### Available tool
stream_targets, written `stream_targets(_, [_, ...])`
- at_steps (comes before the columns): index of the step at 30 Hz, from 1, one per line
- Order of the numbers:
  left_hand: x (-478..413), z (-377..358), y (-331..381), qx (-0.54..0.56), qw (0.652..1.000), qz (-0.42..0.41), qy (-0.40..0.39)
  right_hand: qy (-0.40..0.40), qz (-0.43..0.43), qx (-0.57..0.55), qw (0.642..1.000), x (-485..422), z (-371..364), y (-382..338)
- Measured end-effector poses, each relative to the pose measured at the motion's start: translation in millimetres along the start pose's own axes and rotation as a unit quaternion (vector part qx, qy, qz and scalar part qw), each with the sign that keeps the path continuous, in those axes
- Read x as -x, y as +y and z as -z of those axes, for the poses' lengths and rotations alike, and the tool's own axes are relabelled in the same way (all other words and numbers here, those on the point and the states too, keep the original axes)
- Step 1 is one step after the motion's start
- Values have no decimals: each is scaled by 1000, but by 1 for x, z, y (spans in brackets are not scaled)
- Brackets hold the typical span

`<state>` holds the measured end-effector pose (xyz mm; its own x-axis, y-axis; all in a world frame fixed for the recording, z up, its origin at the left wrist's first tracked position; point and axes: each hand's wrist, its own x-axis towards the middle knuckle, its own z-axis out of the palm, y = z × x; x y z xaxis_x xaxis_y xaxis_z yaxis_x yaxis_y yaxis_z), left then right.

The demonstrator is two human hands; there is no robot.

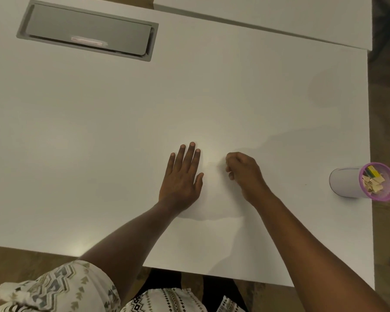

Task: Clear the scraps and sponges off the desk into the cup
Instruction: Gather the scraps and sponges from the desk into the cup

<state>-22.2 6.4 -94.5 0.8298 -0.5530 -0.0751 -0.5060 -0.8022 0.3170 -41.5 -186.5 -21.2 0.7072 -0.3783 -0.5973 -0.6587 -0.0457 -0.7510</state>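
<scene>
A white cup with a pink rim (347, 182) stands at the desk's right edge. Inside it lie tan scraps (372, 183) and a yellow-green sponge (372, 171). My left hand (182, 176) lies flat on the white desk (99, 143) near the middle, palm down, fingers spread. Just to its right my right hand (243, 172) rests on the desk with its fingers curled into a pinch; nothing is visible between the fingertips. I see no loose scraps or sponges on the desk surface.
A grey cable hatch (88, 30) is set into the desk at the far left. A second white desk (279, 16) adjoins at the back right. The desk's front edge runs just before my patterned clothing (61, 289).
</scene>
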Motion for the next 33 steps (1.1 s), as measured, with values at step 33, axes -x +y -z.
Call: stream_targets(33, [0, -4, 0, -11, 1000, 15, -19, 374, -95, 355, 852, 48, 262, 33])
